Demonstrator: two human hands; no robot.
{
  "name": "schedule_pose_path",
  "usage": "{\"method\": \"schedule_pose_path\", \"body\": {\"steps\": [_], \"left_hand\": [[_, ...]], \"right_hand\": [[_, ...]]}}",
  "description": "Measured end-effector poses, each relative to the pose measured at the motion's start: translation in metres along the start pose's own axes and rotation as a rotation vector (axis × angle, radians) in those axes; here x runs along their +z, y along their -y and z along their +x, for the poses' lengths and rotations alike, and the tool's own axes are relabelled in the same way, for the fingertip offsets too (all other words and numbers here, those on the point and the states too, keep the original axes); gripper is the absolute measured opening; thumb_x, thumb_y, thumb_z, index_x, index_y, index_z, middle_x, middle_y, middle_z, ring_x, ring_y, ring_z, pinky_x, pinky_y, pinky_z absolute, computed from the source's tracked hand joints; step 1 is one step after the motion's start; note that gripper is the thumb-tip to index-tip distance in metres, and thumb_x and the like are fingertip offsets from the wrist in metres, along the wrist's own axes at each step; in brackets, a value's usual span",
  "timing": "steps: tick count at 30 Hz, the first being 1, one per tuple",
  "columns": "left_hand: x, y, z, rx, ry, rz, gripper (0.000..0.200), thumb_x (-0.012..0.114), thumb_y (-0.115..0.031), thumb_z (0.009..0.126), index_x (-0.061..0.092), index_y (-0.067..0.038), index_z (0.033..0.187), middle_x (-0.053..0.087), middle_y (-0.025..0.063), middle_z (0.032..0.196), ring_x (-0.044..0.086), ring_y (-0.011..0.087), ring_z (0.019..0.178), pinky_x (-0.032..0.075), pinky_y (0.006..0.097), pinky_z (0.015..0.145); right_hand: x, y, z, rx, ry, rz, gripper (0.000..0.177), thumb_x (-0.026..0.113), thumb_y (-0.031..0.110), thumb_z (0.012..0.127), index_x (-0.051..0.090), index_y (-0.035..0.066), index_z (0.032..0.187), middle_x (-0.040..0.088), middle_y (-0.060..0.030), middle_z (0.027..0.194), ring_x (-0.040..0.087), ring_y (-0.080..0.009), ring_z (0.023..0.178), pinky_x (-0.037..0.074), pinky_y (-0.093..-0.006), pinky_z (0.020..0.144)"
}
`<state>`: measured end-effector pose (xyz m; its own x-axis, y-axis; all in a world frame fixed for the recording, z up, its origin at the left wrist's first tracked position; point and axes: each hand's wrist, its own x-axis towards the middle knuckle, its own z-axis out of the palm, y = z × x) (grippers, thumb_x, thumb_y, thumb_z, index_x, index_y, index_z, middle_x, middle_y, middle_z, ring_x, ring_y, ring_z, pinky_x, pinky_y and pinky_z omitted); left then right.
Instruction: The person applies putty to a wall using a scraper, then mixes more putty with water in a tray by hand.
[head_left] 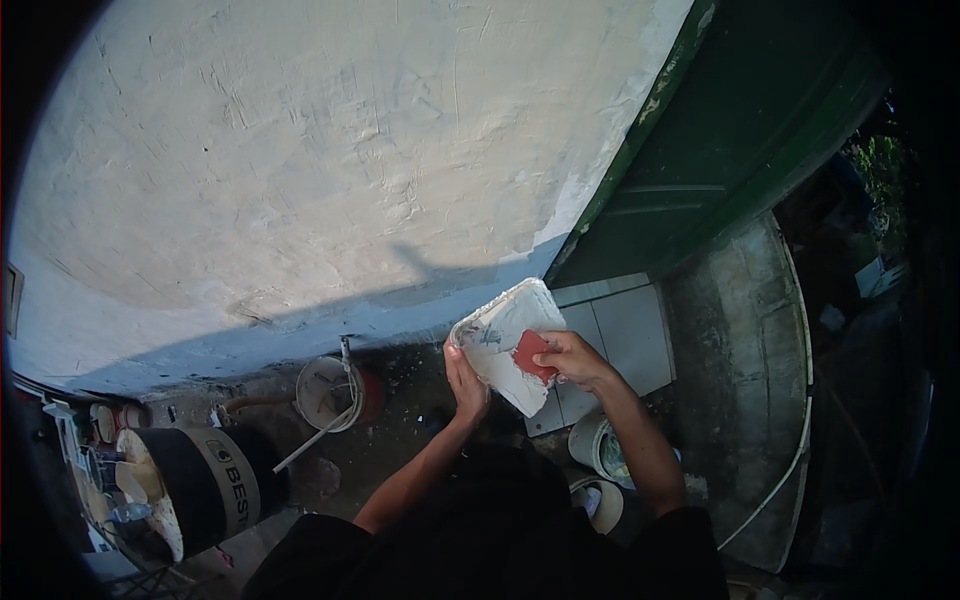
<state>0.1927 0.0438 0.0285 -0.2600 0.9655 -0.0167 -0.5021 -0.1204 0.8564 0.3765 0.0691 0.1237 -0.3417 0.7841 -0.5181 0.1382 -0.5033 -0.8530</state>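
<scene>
Our left hand (466, 388) grips the left edge of a white, paste-smeared tray (497, 303) — seemingly to steady it — while our right hand (577, 362) pinches a red scraper (530, 355), thumb on top, probably for firm control, over the tray's right side. We hold the tray centrally before us, a pale wall (300, 170) beyond, a green panel (680, 190) far right.

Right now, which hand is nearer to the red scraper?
Right: the right hand pinches the red scraper at the white tray. The left hand is apart from the scraper, at the tray's left edge.
</scene>
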Motion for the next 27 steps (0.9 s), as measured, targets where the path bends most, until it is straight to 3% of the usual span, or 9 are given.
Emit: {"method": "schedule_pose_path", "body": {"steps": [7,13,22,27], "left_hand": [[-0.002,0.003,0.001,0.019,0.018,0.043,0.051,0.024,-0.041,0.105,0.041,0.000,0.130,0.051,0.0131,0.123,0.051,0.0200,0.115,0.040,0.0354,0.100],[-0.007,0.004,0.002,0.024,0.003,0.043,0.051,0.023,-0.041,0.105,0.041,-0.001,0.130,0.051,0.0125,0.122,0.050,0.0192,0.114,0.040,0.0348,0.099],[-0.014,0.001,0.005,0.034,-0.024,0.068,0.050,0.022,-0.041,0.105,0.043,-0.002,0.129,0.051,0.0118,0.121,0.051,0.0184,0.112,0.041,0.0344,0.098],[-0.016,0.001,0.004,0.004,-0.042,0.018,0.049,0.023,-0.040,0.105,0.043,-0.002,0.128,0.052,0.0114,0.120,0.052,0.0185,0.112,0.041,0.0341,0.097]], "right_hand": [[-0.003,-0.004,-0.001,0.028,0.042,0.077,0.027,0.059,0.004,0.087,0.061,0.000,0.114,0.066,-0.0045,0.091,0.061,-0.0082,0.072,0.048,-0.0212,0.055],[-0.008,-0.011,0.006,-0.039,0.071,-0.046,0.026,0.059,0.004,0.087,0.062,-0.001,0.112,0.067,-0.0055,0.091,0.062,-0.0091,0.074,0.050,-0.0223,0.058],[-0.002,-0.018,0.009,0.039,0.106,0.146,0.030,0.060,0.005,0.087,0.060,-0.002,0.116,0.066,-0.0050,0.093,0.063,-0.0084,0.074,0.050,-0.0209,0.057],[0.004,-0.021,0.009,-0.019,0.076,0.069,0.028,0.061,0.004,0.087,0.060,-0.003,0.114,0.066,-0.0051,0.092,0.061,-0.0074,0.075,0.049,-0.0215,0.059]]}}
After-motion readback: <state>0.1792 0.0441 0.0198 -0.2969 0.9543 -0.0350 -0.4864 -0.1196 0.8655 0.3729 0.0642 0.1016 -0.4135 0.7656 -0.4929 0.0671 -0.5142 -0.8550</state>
